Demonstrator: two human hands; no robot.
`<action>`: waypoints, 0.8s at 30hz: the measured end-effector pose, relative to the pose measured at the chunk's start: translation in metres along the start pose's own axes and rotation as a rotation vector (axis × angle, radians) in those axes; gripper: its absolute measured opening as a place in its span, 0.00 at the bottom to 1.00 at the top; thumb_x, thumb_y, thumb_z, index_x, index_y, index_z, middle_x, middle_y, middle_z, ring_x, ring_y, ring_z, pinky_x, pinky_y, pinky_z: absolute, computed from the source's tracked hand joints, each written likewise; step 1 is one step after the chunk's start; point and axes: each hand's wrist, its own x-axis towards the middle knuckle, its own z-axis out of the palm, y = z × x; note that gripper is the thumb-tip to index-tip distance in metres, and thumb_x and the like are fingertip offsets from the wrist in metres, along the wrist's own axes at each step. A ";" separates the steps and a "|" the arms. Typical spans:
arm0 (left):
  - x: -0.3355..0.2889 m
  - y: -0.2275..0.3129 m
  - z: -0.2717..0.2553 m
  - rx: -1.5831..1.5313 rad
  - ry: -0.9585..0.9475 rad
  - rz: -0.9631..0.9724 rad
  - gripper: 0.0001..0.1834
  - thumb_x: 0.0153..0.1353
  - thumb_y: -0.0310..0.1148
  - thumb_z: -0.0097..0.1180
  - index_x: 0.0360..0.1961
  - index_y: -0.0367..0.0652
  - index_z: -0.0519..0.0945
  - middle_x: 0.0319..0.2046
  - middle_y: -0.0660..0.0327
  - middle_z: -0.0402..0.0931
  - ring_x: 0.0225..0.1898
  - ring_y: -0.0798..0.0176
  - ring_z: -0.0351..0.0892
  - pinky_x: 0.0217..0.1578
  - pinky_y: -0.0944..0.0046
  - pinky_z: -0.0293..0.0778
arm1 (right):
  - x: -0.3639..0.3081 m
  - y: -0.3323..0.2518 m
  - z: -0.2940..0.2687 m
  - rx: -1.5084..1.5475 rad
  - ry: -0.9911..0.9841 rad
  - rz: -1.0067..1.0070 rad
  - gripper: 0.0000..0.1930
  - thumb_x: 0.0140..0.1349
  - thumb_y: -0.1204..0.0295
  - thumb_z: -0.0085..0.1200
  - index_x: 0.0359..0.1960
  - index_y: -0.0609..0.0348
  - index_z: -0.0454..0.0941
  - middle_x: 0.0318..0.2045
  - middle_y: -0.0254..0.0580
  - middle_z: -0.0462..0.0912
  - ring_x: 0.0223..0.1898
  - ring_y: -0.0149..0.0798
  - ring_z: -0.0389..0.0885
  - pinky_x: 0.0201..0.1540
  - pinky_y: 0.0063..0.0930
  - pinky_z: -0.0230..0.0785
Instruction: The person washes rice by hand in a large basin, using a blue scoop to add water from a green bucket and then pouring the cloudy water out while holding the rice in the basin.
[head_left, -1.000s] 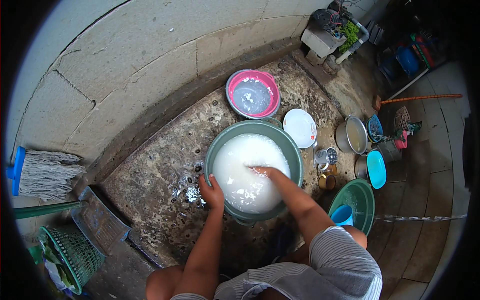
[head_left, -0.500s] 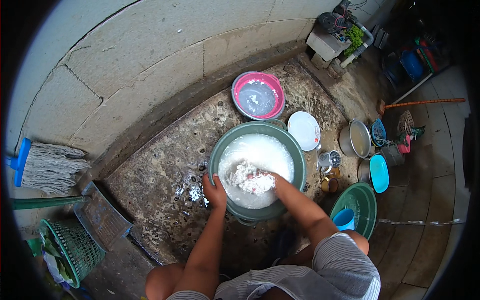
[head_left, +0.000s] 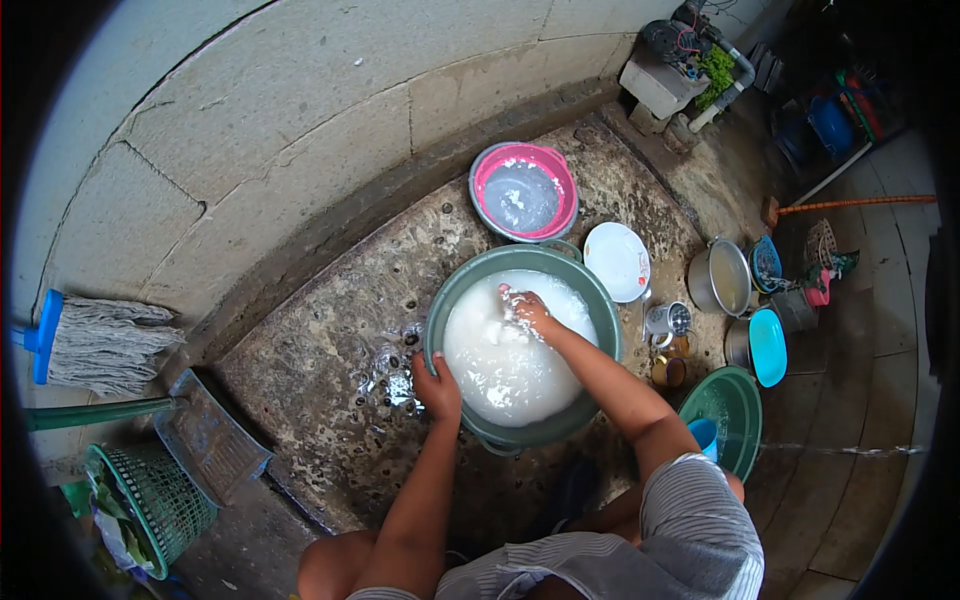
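Note:
A large green basin [head_left: 609, 330] holds cloudy white water [head_left: 500, 375] with white grains that look like rice. My left hand [head_left: 436, 388] is closed on the basin's near left rim, thumb over the edge. Inside the basin, my right hand [head_left: 530, 312] is at the water's surface toward the far side. Its fingers are loosely bent and apart, with wet white grains [head_left: 510, 330] clinging to them and lying just below. Most of the grains are under the cloudy water.
Beyond the basin sits a pink strainer [head_left: 567, 180] in a grey bowl. To the right are a white plate [head_left: 616, 262], mugs [head_left: 668, 372], a metal pot [head_left: 722, 278] and a green tub [head_left: 745, 420] with a blue dipper [head_left: 704, 434]. A mop [head_left: 110, 340], dustpan [head_left: 215, 440] and green basket [head_left: 165, 510] stand left.
My right hand has moved up and away from me within the basin, and the heap of white grains around it has mostly sunk into the water. My left hand stays on the rim.

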 end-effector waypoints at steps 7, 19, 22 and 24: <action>-0.001 0.004 -0.004 -0.011 -0.002 -0.002 0.12 0.62 0.34 0.49 0.38 0.35 0.72 0.32 0.46 0.74 0.34 0.42 0.74 0.37 0.53 0.69 | 0.021 0.023 0.013 -0.582 -0.505 -0.134 0.21 0.56 0.63 0.51 0.51 0.51 0.77 0.55 0.39 0.73 0.56 0.39 0.68 0.61 0.34 0.56; -0.001 0.007 -0.001 0.037 -0.008 0.005 0.14 0.63 0.35 0.48 0.41 0.32 0.72 0.34 0.44 0.76 0.35 0.45 0.75 0.39 0.54 0.69 | -0.040 0.052 0.027 -0.143 -0.625 0.365 0.24 0.54 0.60 0.59 0.52 0.54 0.75 0.49 0.38 0.77 0.48 0.34 0.74 0.51 0.29 0.65; -0.003 0.008 0.002 0.051 0.015 0.039 0.14 0.63 0.35 0.48 0.41 0.32 0.72 0.34 0.44 0.76 0.35 0.46 0.75 0.39 0.54 0.69 | -0.056 0.048 0.013 0.027 -0.658 0.428 0.25 0.54 0.60 0.61 0.52 0.55 0.74 0.47 0.37 0.78 0.47 0.33 0.76 0.48 0.28 0.68; -0.004 0.008 0.003 0.035 -0.001 0.015 0.14 0.63 0.35 0.48 0.42 0.32 0.72 0.34 0.44 0.76 0.35 0.46 0.75 0.39 0.55 0.69 | -0.063 0.040 0.000 0.049 -0.636 0.446 0.25 0.54 0.59 0.62 0.53 0.56 0.74 0.46 0.37 0.79 0.45 0.33 0.77 0.47 0.27 0.69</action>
